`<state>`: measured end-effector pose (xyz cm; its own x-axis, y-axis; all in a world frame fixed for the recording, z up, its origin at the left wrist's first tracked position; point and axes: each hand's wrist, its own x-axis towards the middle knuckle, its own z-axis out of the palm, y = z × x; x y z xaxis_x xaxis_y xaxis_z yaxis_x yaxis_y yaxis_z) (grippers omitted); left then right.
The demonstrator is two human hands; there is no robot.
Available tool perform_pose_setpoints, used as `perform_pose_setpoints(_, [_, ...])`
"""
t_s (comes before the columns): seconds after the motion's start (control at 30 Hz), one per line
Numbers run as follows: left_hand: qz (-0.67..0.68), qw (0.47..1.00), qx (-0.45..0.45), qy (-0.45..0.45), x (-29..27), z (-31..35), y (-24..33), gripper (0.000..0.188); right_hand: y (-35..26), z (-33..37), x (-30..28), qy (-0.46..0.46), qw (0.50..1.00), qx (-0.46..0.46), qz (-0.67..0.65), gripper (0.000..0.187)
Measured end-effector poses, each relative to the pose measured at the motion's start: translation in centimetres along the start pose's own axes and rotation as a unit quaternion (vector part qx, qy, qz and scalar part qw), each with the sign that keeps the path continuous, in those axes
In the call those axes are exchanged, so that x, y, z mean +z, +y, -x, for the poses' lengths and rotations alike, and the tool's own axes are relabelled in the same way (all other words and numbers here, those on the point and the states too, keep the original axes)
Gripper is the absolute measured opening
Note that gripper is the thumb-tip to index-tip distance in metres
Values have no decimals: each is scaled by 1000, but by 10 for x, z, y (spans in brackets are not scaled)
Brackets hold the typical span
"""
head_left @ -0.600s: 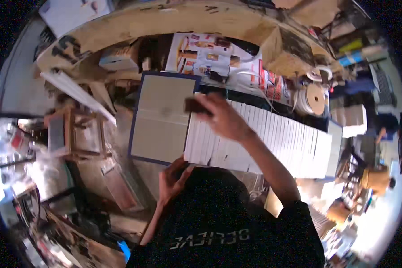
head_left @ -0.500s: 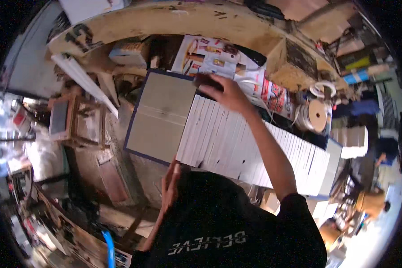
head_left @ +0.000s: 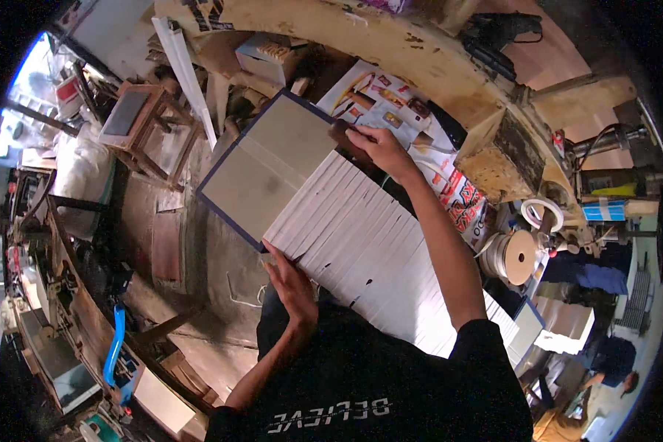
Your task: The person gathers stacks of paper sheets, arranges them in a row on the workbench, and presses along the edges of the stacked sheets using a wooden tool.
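A long row of white book blocks, packed face to face, runs from the middle of the view toward the lower right. Against its left end lies a greyish-beige cover board with dark blue edging. My right hand grips a dark brown block-like piece at the row's far left corner, beside the board; its exact kind is unclear. My left hand rests at the near left corner, fingers stretched along the row's edge and the board's lower corner.
Behind the row lie a printed sheet and a spool of white cord. A curved worn beam arches across the back. To the left stands a wooden stool. Other people are at the far right.
The whole view has turned, so the row and board now slant more steeply. My right hand still holds the brown piece by the far corner; my left hand shows more fully at the near corner.
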<state>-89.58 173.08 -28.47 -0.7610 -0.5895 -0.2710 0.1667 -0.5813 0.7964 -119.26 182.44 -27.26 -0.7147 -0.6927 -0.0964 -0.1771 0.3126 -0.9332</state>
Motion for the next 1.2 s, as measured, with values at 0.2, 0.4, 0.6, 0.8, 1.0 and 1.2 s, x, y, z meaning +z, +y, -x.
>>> perform_pose_setpoints(0.2, [-13, 1000, 21, 16, -4, -1, -8, 77, 12, -5, 7, 76, 991, -66, 89, 41])
perform_pose_setpoints(0.4, [26, 999, 33, -23, -12, -4, -10, 73, -11, 3, 11, 59, 991, -69, 100, 38])
perform_pose_setpoints(0.6, [-565, 790, 231, 54, 15, -24, 31, 70, -68, 21, 47, 197, 912, -239, 268, 41])
perform_pose_setpoints(0.8, [-774, 594, 217, 20, 13, -34, 11, 67, -59, 23, 58, 94, 925, -230, 286, 45])
perform_pose_setpoints(1.0, [-784, 574, 237, 10, 17, -32, 14, 66, -53, 18, 33, 118, 936, -198, 268, 43])
perform_pose_setpoints(1.2, [-297, 938, 153, 88, -11, -28, 31, 64, -77, 41, 17, 233, 948, -176, 129, 44])
